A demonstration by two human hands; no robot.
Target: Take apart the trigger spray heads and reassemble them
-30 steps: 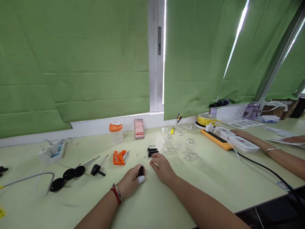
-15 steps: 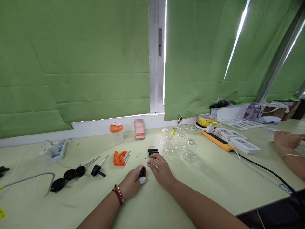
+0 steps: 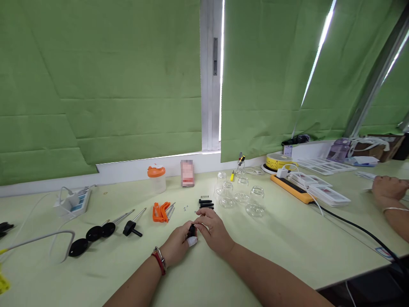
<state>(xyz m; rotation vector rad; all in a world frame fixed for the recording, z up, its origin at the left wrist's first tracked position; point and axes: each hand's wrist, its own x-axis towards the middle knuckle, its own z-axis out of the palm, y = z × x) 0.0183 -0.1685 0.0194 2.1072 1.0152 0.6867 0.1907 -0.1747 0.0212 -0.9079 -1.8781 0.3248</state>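
Observation:
My left hand [image 3: 177, 244] rests on the pale green table [image 3: 287, 238], fingers curled round a small black part [image 3: 191, 230]; one fingertip wears white tape. My right hand [image 3: 213, 230] lies right beside it, its fingertips pinched against the top of that same black part. Just beyond the hands lie several small black threaded pieces [image 3: 205, 204], a tiny spring and a few small metal bits [image 3: 185, 208].
Several clear glass jars [image 3: 242, 194] stand behind my right hand. Orange-handled hex keys [image 3: 160, 211] and black-knobbed tools [image 3: 105, 229] lie to the left, with a power strip [image 3: 72, 201]. An orange-lidded cup [image 3: 156, 178] stands at the back. Another person's hand [image 3: 386, 187] works at the far right.
My right hand has moved left from the black pieces and closed onto the part in my left hand. The other person's arm has drawn back to the right.

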